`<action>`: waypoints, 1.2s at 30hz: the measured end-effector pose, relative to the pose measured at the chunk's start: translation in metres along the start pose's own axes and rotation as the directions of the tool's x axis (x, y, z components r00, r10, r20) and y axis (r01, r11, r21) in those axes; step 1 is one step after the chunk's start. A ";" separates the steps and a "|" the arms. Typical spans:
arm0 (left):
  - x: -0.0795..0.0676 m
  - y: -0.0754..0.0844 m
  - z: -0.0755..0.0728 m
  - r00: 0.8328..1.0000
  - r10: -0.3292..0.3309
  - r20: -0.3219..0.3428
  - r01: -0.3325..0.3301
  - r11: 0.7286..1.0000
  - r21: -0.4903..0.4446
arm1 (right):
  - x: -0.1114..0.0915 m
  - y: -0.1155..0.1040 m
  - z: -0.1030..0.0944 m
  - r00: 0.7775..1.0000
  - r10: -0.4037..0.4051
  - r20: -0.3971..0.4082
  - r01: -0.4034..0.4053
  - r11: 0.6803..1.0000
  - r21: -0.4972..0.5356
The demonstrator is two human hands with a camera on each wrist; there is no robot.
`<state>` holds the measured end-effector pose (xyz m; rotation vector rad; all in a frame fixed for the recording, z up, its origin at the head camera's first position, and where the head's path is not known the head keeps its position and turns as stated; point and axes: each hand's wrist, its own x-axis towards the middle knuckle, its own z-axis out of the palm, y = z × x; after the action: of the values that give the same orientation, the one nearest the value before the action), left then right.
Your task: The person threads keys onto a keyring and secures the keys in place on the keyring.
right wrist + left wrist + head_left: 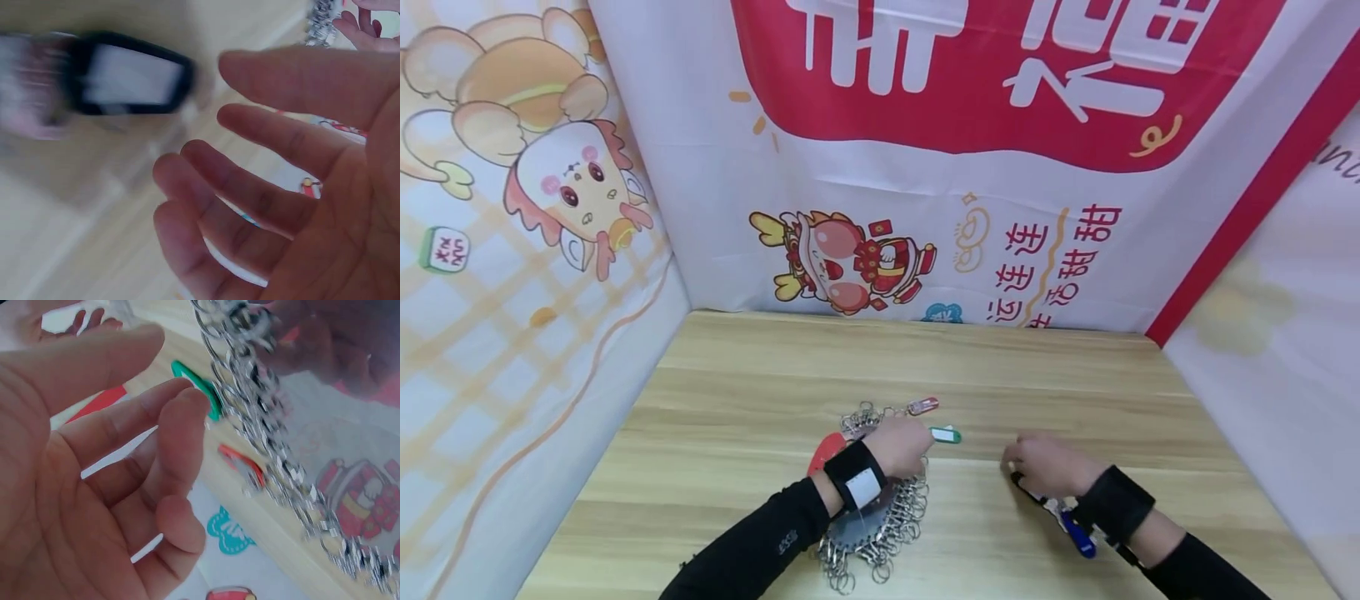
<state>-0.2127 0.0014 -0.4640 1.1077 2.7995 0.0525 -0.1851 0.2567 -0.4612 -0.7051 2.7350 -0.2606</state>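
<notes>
My left hand [901, 447] is over a dark round plate [859, 527] edged with many metal key rings [913, 504]. In the left wrist view its fingers are loosely bent, with the thumb apart. The index fingertip is right at a green key tag [199, 390] with a white label; a red key tag [242, 464] lies beyond it. My right hand [1051, 465] is low over the table, right of the rings. In the right wrist view its fingers are spread and relaxed, and a black key tag [134, 75] with a white label lies past the fingertips.
A blue key tag [1078, 535] lies below the right wrist. Something red and flat [826, 452] shows left of the left wrist. The wooden table [737, 358] meets a printed cloth wall [700, 208] at the back and cloth panels at both sides.
</notes>
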 end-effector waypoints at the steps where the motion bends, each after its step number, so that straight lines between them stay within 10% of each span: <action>1: 0.001 0.001 0.002 1.000 0.001 -0.004 -0.001 1.000 0.026 | -0.002 0.002 0.003 1.000 -0.010 0.003 0.010 1.000 -0.010; 9: 0.008 0.005 0.017 0.996 0.025 -0.082 -0.010 0.984 0.179 | 0.002 0.010 0.024 0.989 -0.069 -0.134 0.064 0.997 -0.041; 36: 0.007 0.002 0.017 0.997 0.072 0.013 -0.072 0.997 0.008 | -0.036 0.014 0.032 0.976 0.173 -0.135 -0.160 0.982 0.101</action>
<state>-0.2139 0.0071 -0.4812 1.2068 2.7509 0.0407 -0.1508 0.2832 -0.4863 -0.4454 2.8768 -0.4066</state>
